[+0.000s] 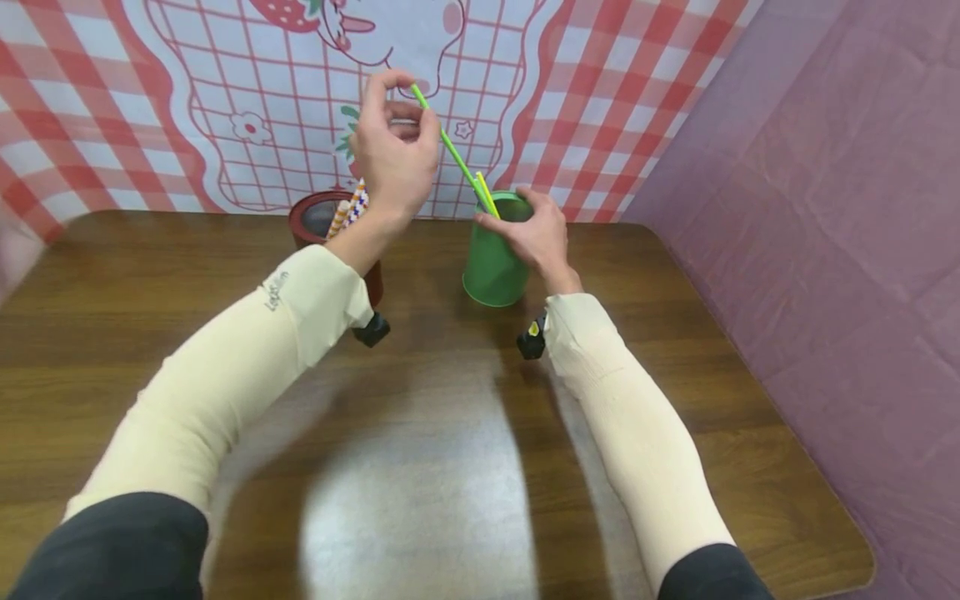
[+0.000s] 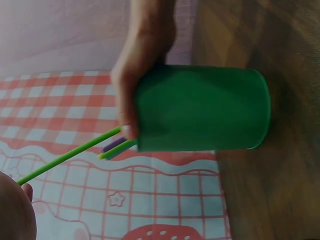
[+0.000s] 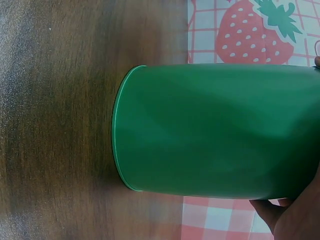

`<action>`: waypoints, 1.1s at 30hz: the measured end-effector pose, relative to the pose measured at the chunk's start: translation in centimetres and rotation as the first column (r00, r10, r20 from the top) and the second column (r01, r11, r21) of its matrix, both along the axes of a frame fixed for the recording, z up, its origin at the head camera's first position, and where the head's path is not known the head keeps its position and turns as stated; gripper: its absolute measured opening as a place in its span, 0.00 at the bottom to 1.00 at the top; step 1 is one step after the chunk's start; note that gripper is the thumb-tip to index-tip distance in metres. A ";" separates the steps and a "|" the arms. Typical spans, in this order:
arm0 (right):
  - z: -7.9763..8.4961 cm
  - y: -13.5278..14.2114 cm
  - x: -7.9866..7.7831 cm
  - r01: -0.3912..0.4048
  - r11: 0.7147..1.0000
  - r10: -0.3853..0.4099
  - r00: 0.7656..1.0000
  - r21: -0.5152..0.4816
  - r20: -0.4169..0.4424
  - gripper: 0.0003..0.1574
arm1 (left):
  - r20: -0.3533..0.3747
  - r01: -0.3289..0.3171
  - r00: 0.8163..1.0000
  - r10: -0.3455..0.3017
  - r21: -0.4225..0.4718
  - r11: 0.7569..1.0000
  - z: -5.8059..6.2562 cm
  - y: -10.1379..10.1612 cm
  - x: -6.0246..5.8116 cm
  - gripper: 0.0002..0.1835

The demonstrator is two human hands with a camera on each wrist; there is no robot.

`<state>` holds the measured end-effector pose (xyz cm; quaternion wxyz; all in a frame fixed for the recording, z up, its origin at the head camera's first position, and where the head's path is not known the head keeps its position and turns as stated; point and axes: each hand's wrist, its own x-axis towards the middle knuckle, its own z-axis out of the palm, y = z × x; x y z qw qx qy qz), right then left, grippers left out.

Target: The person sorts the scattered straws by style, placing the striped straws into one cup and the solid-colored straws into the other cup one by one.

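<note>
My left hand pinches the upper part of a bright green straw, which slants down to the right into the mouth of a green cup. Around the cup's rim my right hand grips with thumb and fingers spread to either side. Beside the held straw, a yellow-green straw leans out of the cup. A purple straw also pokes out there in the left wrist view. The right wrist view shows the cup standing upright on the table; its inside is hidden there.
Left of the green cup stands a dark red cup, partly behind my left forearm, holding several patterned straws. Both stand near the back edge of the wooden table. A red-checked cloth hangs behind, and a purple cloth is at the right.
</note>
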<state>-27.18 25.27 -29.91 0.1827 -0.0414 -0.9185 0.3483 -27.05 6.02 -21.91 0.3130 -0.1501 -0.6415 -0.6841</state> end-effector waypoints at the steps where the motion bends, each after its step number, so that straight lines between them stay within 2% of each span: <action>1: 0.0 0.0 0.0 0.001 1.000 -0.001 1.000 0.000 -0.002 0.53 | 0.005 0.008 1.000 -0.008 -0.009 1.000 -0.2 0.3 0.0 0.17; 9: -0.1 0.1 -0.2 0.008 1.000 -0.008 1.000 -0.001 -0.006 0.54 | 0.014 -0.011 1.000 0.013 -0.127 0.992 -3.1 2.1 0.0 0.15; 17: 0.1 -0.1 0.0 0.010 1.000 -0.010 1.000 -0.006 0.020 0.56 | 0.034 0.016 0.999 -0.011 -0.173 0.985 -5.8 3.5 0.1 0.16; 21: 0.2 -0.1 0.1 0.010 1.000 -0.009 0.999 -0.015 0.042 0.56 | 0.061 0.029 0.998 -0.018 -0.186 0.982 -6.7 3.9 0.1 0.16; 27: 0.1 -0.1 0.1 0.011 1.000 -0.010 0.999 -0.006 0.043 0.55 | 0.092 0.016 0.996 0.006 -0.240 0.971 -7.8 4.3 0.2 0.15; 33: 0.0 0.1 0.2 0.014 1.000 -0.014 0.998 -0.002 0.057 0.55 | 0.117 0.009 0.993 0.027 -0.296 0.955 -8.5 4.4 0.4 0.15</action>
